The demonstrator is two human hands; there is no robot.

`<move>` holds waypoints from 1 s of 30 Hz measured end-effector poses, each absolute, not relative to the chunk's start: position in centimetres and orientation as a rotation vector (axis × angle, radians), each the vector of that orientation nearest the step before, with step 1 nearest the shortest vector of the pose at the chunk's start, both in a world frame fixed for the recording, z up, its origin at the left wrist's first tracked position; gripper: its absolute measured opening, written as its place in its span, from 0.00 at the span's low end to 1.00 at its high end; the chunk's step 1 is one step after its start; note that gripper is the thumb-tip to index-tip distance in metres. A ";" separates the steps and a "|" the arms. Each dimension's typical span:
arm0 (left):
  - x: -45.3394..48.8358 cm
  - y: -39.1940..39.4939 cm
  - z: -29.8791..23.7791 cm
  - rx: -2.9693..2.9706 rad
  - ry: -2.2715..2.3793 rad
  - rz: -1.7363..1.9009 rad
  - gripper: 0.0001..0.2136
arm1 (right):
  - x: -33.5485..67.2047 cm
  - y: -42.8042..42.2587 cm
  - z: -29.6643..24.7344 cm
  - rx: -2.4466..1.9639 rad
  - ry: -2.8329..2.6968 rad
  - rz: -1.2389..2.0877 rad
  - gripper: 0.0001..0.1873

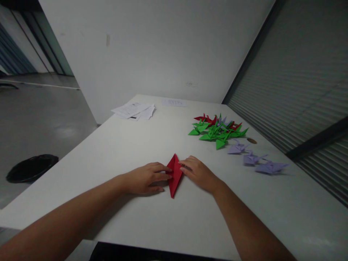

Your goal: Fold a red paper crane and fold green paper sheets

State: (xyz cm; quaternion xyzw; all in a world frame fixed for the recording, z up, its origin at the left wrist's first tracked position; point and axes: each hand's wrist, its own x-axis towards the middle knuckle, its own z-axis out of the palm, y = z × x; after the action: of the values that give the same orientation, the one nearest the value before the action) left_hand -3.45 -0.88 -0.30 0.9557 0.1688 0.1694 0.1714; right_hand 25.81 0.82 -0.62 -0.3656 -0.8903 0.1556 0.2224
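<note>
A red origami paper (175, 181), folded into a long diamond, lies flat on the white table (130, 224) with its points facing toward and away from me. Across its left edge rest the outstretched fingertips of my left hand (149, 177); the thumb is apart from the paper, on the table side. My right hand (198, 172) has its thumb and index finger close together on the paper's right edge, pinching at it. A central crease runs down the paper between the hands.
Several green folded cranes (208, 137), with red and purple ones among them, cluster at the back right. More purple cranes (272, 166) stand nearer. Loose printed sheets (133, 108) lie at the back left. A round hole (251, 140) is near the blinds; a black bin (32, 168) stands left.
</note>
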 end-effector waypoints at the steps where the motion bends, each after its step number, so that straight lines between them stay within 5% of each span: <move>1: -3.4 -0.9 -0.3 2.715 0.480 0.477 0.23 | 25.8 0.9 -0.7 -1.012 -2.458 0.422 0.12; 30: -3.5 -0.8 -0.7 2.736 0.500 0.475 0.21 | 25.9 1.2 -1.3 -0.976 -2.493 0.348 0.15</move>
State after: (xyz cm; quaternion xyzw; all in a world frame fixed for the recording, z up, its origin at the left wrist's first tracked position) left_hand -3.55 -0.82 -0.65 0.9573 0.1749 0.1661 0.1595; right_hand 25.86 1.18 -1.27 -0.3527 -0.9010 0.1258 0.2191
